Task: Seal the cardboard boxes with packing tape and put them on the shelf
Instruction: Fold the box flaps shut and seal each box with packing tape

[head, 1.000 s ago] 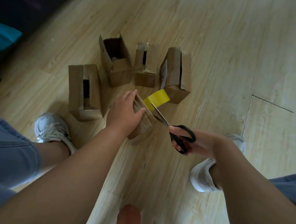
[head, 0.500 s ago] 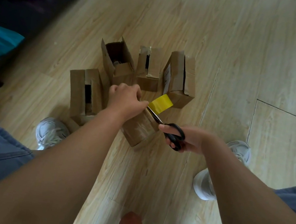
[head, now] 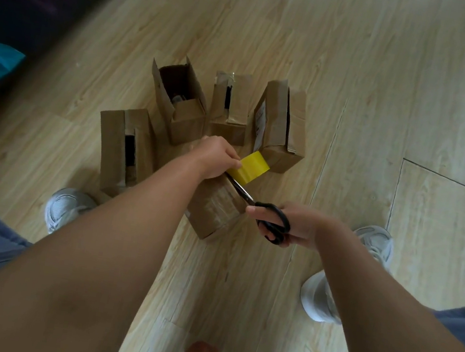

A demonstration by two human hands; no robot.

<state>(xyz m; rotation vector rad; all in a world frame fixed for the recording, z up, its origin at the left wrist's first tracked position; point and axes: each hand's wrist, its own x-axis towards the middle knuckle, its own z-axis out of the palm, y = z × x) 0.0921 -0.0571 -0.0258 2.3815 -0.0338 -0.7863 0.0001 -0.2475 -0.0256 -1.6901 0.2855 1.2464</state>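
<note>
5 boxes, 1 pr scissors, 1 tape, 2 shoes.

Pale wood-plank floor, dark surface at upper left, soft even light

Boxes are matt cardboard, tape glossy — floor smooth wood-grain, scissors metal-bladed.

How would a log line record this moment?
step: scissors cutting yellow tape | left hand: holds tape on box | right hand: grips scissors
</note>
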